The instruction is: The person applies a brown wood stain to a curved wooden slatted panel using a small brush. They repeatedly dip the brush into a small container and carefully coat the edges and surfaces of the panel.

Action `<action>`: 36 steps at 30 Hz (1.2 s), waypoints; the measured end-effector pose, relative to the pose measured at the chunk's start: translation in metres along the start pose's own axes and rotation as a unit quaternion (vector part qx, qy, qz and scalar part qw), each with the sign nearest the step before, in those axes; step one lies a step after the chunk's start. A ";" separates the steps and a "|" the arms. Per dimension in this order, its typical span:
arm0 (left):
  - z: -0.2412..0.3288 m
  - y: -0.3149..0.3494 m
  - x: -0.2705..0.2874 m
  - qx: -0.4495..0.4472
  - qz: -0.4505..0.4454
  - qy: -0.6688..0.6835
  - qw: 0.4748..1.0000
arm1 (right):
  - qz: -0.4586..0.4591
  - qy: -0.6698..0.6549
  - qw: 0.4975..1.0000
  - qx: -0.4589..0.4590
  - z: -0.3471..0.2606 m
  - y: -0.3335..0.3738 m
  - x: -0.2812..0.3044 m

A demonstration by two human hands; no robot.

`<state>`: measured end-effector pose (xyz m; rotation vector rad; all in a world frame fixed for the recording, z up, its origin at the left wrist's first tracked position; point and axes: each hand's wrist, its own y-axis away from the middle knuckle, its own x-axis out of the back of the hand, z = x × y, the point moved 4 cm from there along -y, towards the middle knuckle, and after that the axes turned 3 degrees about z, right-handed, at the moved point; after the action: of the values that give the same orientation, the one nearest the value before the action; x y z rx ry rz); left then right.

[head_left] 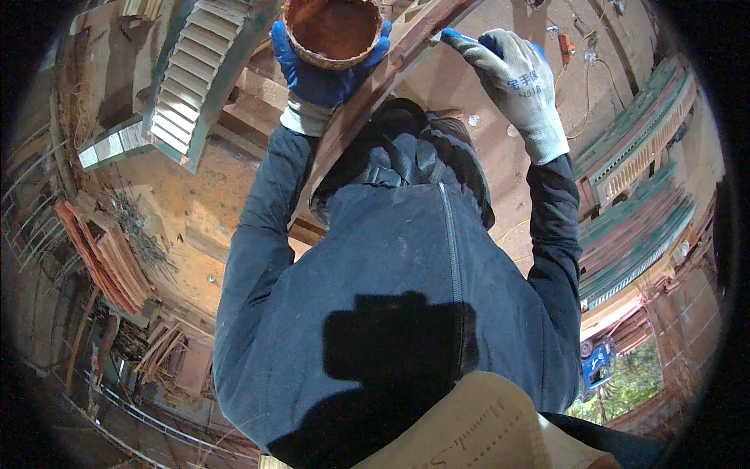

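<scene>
My left hand (316, 82), in a blue-coated glove with a pale cuff, grips a round bowl (334, 62) from below and the sides. Its rim is crusted and its inside is reddish-brown. A long reddish-brown wooden beam (375, 98) slants past the bowl from upper right to lower left. Over the beam's right side is my right hand (516, 78), in a whitish glove with blue fingertips. Its fingers are drawn together and point left, with a small pale tip at the wood; what they hold is too small to name.
Slatted, green-edged panels (195, 70) stand at upper left. Stacked green and brown frames (637, 227) line the right. Reddish boards (101, 254) lie on the left floor. An orange connector (566, 47) and yellow cable (587, 94) are at upper right. A blue vehicle (598, 363) shows beyond an opening.
</scene>
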<state>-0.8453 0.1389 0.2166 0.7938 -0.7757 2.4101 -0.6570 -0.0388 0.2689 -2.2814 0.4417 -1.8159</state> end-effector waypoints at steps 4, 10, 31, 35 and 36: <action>-0.007 0.004 0.001 0.007 -0.002 0.027 1.000 | -0.005 0.003 1.000 0.006 -0.001 -0.006 0.006; -0.009 0.008 0.002 -0.076 0.004 -0.066 0.995 | -0.009 -0.031 0.999 -0.001 -0.001 0.002 0.000; 0.000 -0.004 0.002 0.012 0.010 0.110 0.994 | -0.049 -0.092 0.992 -0.072 -0.007 -0.001 0.011; -0.012 0.003 -0.003 0.030 0.029 0.155 0.987 | -0.044 -0.054 0.995 -0.073 -0.006 -0.014 0.015; -0.009 0.002 -0.004 0.024 0.013 0.137 0.990 | -0.037 -0.053 0.996 -0.058 -0.004 -0.014 0.014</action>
<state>-0.8475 0.1423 0.2071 0.4568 -0.6238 2.4987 -0.6568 -0.0301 0.2873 -2.4888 0.4626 -1.7348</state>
